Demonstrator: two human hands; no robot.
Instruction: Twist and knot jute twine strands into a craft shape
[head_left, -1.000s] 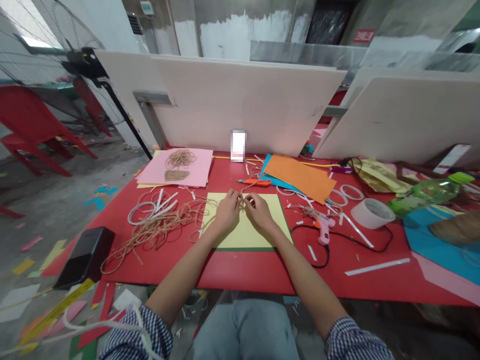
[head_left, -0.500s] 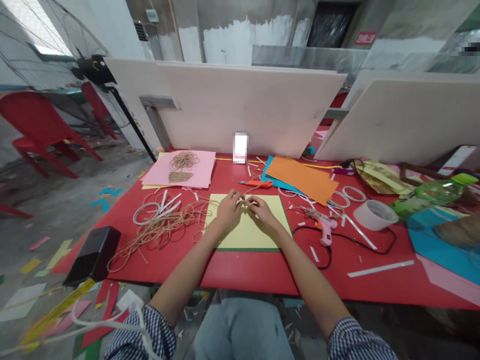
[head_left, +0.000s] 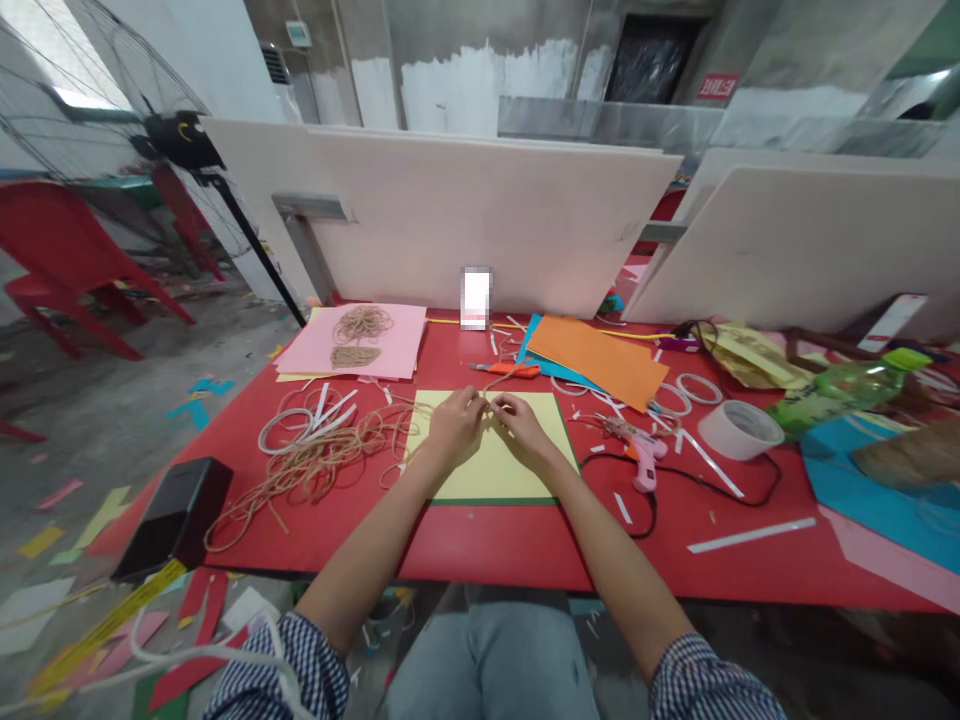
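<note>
My left hand [head_left: 454, 428] and my right hand [head_left: 520, 425] meet over a yellow sheet of paper [head_left: 495, 470] that has a dark green edge along its near side. Both hands pinch a piece of brown twine [head_left: 504, 378], whose end sticks out beyond the fingertips. Fingers partly cover the stretch between them. To the left, a loose tangle of twine [head_left: 330, 455] trails toward the sheet. An orange-handled cutting tool [head_left: 517, 370] lies just past my hands.
A pink glue gun [head_left: 646, 455] with a black cord, a tape roll [head_left: 739, 428] and a green bottle [head_left: 847, 390] stand or lie right. Orange paper [head_left: 600, 355] lies behind. Pink paper [head_left: 397, 340] bears coiled twine. A black box [head_left: 176, 515] sits at the left edge.
The camera view has shifted slightly. My hands stay together over the yellow sheet, still pinching the twine, with only small finger movement.
</note>
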